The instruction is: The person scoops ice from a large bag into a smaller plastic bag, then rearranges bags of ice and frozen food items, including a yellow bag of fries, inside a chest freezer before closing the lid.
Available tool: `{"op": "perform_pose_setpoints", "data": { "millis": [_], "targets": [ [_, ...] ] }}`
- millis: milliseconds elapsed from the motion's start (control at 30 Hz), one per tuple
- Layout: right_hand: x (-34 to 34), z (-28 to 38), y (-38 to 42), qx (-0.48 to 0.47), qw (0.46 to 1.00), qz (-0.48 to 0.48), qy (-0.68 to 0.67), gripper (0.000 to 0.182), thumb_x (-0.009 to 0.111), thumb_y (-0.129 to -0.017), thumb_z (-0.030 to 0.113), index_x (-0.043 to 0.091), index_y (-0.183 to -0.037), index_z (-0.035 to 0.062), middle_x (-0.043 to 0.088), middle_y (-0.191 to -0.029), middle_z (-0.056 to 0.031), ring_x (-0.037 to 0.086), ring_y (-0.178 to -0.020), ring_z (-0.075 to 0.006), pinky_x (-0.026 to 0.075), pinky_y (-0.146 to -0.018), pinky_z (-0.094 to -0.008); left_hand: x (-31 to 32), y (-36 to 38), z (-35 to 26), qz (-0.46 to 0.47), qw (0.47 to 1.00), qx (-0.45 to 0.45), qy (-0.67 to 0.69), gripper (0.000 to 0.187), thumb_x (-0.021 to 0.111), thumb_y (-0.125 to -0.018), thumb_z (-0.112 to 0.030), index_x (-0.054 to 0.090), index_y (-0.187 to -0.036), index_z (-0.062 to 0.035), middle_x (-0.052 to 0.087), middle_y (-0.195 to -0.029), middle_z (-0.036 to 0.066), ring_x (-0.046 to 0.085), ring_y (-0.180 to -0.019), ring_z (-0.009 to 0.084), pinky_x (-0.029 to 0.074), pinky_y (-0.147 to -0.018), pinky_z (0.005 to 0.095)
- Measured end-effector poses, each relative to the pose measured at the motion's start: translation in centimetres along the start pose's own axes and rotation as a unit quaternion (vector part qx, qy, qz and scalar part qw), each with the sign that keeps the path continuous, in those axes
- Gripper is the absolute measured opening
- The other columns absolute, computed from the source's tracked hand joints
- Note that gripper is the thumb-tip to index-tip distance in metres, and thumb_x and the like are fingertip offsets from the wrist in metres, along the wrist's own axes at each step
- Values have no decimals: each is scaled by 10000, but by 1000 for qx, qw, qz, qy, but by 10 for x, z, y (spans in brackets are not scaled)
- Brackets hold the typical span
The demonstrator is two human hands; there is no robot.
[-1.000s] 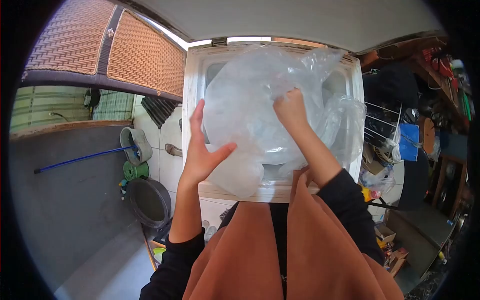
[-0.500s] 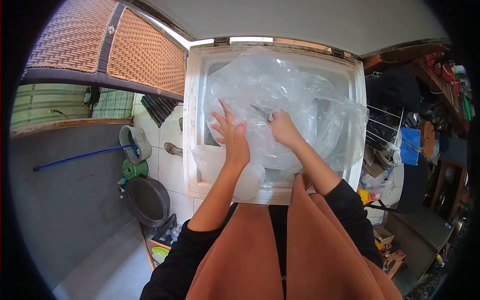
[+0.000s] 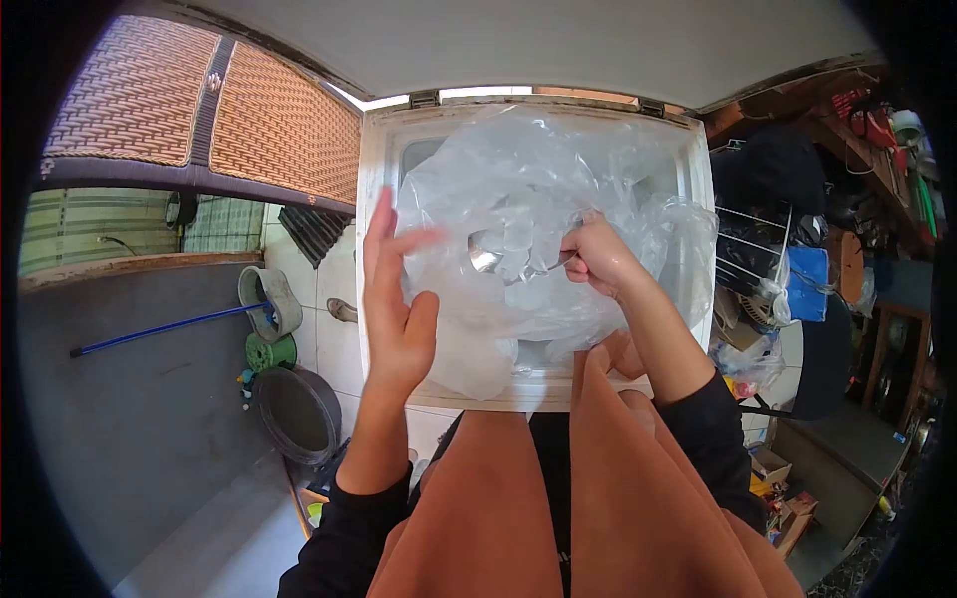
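My right hand is closed around the handle of a shiny metal spoon, its rounded bowl pointing left. Beneath the spoon, a large clear plastic bag spreads over the opening of a white chest freezer. Pale, icy-looking pieces show around the spoon; the plastic's folds blur their outlines. My left hand is raised over the freezer's left rim with fingers spread, holding nothing. Near it, a whitish, cloudy bundle lies at the freezer's front left corner.
The freezer lid stands raised at the back. To the left are a woven cabinet, a blue pole and a dark round tub. A white wire rack and cluttered shelves stand on the right.
My left hand has moved left and nearer, off the plastic. My right hand has shifted slightly right and down, and the spoon's bowl now shows plainly. The view has shifted slightly.
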State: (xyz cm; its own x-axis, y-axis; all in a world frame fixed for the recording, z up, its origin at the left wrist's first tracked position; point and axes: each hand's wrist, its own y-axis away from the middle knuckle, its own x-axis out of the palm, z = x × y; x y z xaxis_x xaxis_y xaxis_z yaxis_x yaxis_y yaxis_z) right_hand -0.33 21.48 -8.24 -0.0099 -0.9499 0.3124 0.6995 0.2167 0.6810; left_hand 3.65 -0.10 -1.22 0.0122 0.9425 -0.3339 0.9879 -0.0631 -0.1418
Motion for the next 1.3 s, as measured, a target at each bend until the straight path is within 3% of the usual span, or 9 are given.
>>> {"op": "perform_pose_setpoints", "data": {
  "millis": [167,433,633,767,833,1033,1100,1167,1300],
  "targets": [
    [1,21,36,9,999,-31,-39,536,408,-696,-77,263,-1203,21,404,-549,-22,318,-355,-58,239,-317,-211,-7,-4,-15,183,936,30,-300,640,356,-589,136,421,-1214,14,313,-1330,210,251,-1246,395,217,-1020,368],
    [-39,6,108,29,991,-23,-127,436,387,-701,-77,410,-1124,26,471,-579,-20,278,-307,-17,206,-263,-173,0,-15,-13,118,974,84,-175,681,351,-578,144,380,-1246,14,230,-1371,208,232,-1269,352,210,-1023,335],
    [-98,-20,152,-96,958,-243,-120,504,377,-675,-96,378,-1156,57,514,-644,-46,317,-319,-50,253,-265,-202,-6,-9,-12,147,987,51,-35,765,308,-537,141,329,-1289,3,230,-1378,190,174,-1303,295,133,-1047,342],
    [-96,-45,125,-143,827,-488,239,471,370,-653,-97,414,-1099,49,590,-768,-181,574,-477,-254,452,-425,-354,0,-3,-27,138,990,30,5,775,305,-538,127,306,-1304,8,231,-1380,182,155,-1310,273,108,-1052,339],
    [-83,-55,105,-203,662,-519,501,467,405,-668,-91,417,-1108,66,586,-794,-213,606,-649,-332,464,-573,-392,1,-3,-33,121,991,32,47,771,307,-545,116,295,-1309,14,232,-1381,179,152,-1312,264,109,-1047,327],
    [19,14,136,-498,679,-395,368,453,466,-672,-88,461,-1090,85,586,-894,-196,583,-755,-355,466,-631,-394,6,-15,-27,131,991,37,5,779,319,-511,78,297,-1290,61,265,-1366,164,163,-1306,232,67,-1052,316],
    [40,8,110,-473,723,-244,441,372,491,-688,-34,475,-1044,72,593,-817,-180,598,-677,-332,482,-582,-389,9,-22,-25,126,990,58,-24,763,317,-544,119,330,-1296,-9,258,-1371,177,181,-1302,271,121,-1050,319],
    [63,4,52,-342,695,-235,587,176,494,-713,40,548,-880,49,580,-727,-180,580,-587,-348,479,-528,-412,13,-26,-27,128,990,52,40,754,321,-544,121,350,-1286,-12,272,-1365,177,192,-1299,271,128,-1048,319],
    [12,12,-77,-442,602,-347,568,120,483,-713,65,589,-686,15,553,-588,-217,568,-563,-364,456,-529,-448,11,-26,-14,147,987,69,10,762,336,-551,111,291,-1305,13,246,-1374,179,169,-1304,273,110,-1051,320]
  ]
}}
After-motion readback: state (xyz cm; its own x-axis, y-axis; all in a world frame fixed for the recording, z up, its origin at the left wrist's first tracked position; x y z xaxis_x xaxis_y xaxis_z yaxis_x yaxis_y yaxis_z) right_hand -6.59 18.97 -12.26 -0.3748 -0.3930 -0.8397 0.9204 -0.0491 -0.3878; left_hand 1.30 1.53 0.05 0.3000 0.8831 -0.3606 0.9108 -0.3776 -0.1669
